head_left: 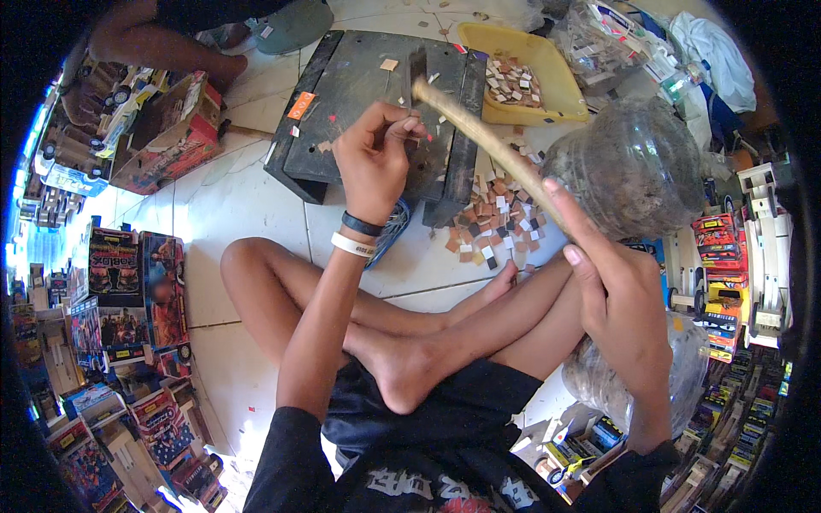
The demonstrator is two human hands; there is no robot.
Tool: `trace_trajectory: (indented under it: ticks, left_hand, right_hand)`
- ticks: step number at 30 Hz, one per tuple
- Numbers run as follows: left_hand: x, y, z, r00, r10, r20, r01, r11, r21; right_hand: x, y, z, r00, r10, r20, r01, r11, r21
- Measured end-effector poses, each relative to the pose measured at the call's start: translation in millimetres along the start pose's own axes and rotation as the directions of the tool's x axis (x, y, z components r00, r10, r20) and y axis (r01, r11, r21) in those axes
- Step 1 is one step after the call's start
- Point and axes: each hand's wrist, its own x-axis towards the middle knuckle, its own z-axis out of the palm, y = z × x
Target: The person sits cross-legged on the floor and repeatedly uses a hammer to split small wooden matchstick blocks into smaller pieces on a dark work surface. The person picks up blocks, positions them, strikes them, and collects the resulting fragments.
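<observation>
**Holding a small piece on the block under a raised hammer**

Pinching something too small to identify, my left hand (374, 158) has its fingers closed over the dark wooden work block (359, 94) on the tiled floor. My right hand (611, 295) grasps the pale wooden hammer handle (487, 141), raised. I judge a strike is pending; it calls for aim clear of the fingertips.

I see a yellow tray (560, 90) of small tiles on the tiled floor (222, 214), a clear plastic jar (637, 167) beside it, and printed toy boxes (137, 299) stacked at left.
</observation>
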Motion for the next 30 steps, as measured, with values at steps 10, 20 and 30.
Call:
trace_trajectory:
  ticks: [10,20,30]
  left_hand:
    - [0,-1,1,1.000,-0.006,-0.017,0.005,0.999,-0.052]
    - [-1,-4,0,1.000,0.007,-0.006,-0.007,0.999,0.040]
    - [-2,-5,0,1.000,-0.008,0.002,0.008,0.998,0.068]
  right_hand:
    - [1,-5,5,0.996,-0.028,-0.086,0.030,0.999,0.023]
    - [1,-6,9,0.989,-0.081,-0.127,0.088,0.995,0.051]
    - [-3,-4,6,0.999,0.021,0.024,-0.020,0.998,-0.052]
